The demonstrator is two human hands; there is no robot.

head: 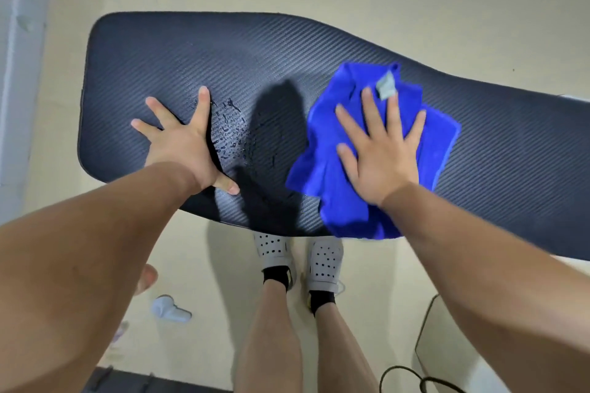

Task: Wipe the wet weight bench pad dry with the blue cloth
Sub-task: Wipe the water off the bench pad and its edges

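A long dark ribbed bench pad point(198, 51) stretches across the view from left to right. Water droplets point(231, 134) glisten on it near the middle, just right of my left hand. My left hand point(185, 140) lies flat on the pad with its fingers spread, pressing down. A crumpled blue cloth point(325, 163) with a small grey tag lies on the pad's right half. My right hand point(381, 150) presses flat on top of the cloth, fingers straight and spread. The cloth sits to the right of the wet patch, apart from it.
My feet in white perforated shoes point(325, 260) stand on the beige floor under the pad's near edge. A pale slipper-like object point(169, 309) lies on the floor at lower left. A black cable point(415, 380) loops at lower right. A pale wall edge point(19, 73) runs along the left.
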